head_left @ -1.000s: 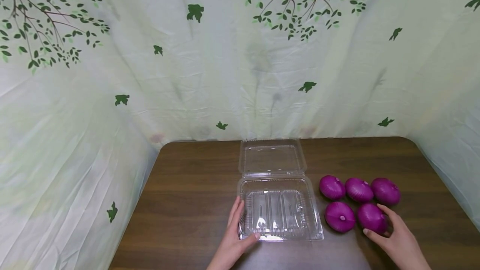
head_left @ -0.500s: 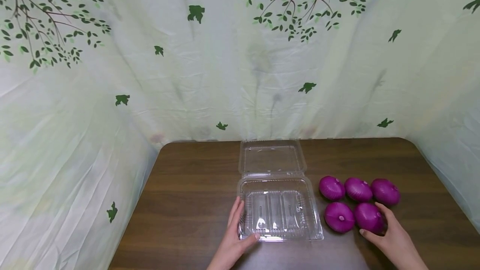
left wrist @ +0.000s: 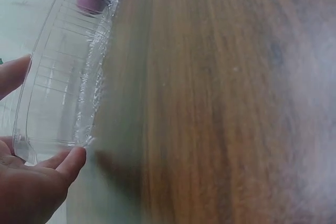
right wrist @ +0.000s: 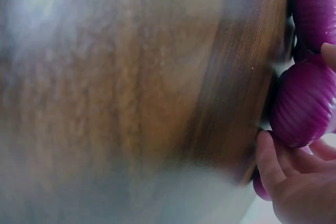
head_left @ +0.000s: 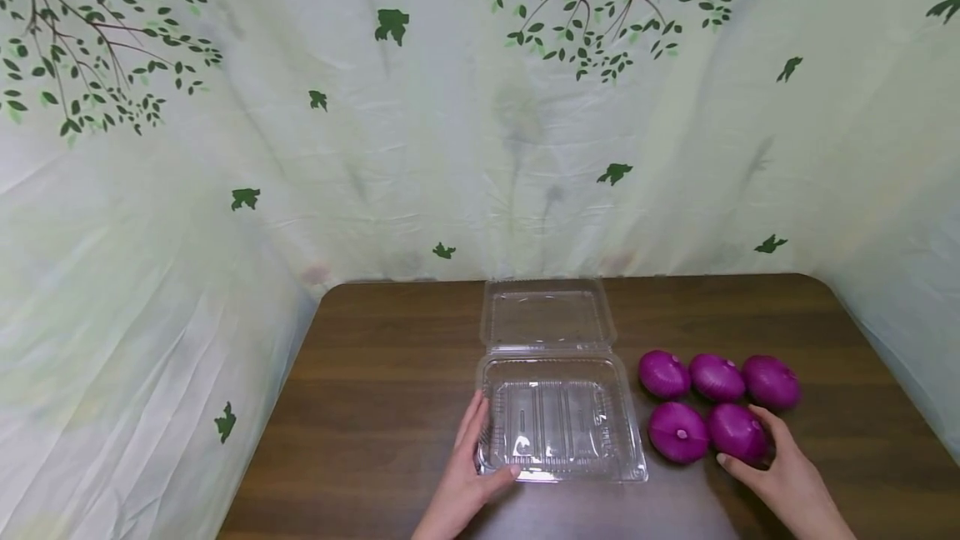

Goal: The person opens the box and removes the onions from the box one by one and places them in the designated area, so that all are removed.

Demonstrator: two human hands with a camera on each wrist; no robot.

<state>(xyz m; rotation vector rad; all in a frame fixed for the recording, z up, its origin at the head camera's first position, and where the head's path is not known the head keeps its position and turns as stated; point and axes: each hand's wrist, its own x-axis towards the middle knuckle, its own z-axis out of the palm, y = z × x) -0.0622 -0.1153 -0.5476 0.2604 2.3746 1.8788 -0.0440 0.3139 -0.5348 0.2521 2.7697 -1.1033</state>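
Note:
A clear plastic clamshell container (head_left: 555,469) lies on the table with its lid (head_left: 547,315) folded back, away from me. My left hand (head_left: 468,477) holds its near left corner, thumb on the front rim and fingers along the left side; the left wrist view shows this corner between the fingers (left wrist: 73,166). To the right, several purple-red onions sit in two rows. My right hand (head_left: 787,473) grips the near-row right onion (head_left: 738,432) from its right side, thumb in front and fingers behind. The near-row left onion (head_left: 678,433) sits right beside it.
Behind the near row, three more onions stand in a line, among them a middle onion (head_left: 717,378). The brown wooden table (head_left: 375,407) ends at the back against a pale curtain (head_left: 420,148) printed with leaves.
My right hand has shifted slightly left with its onion, bringing it close against the neighbouring onion. The container has moved very slightly, and my left hand stays at its corner.

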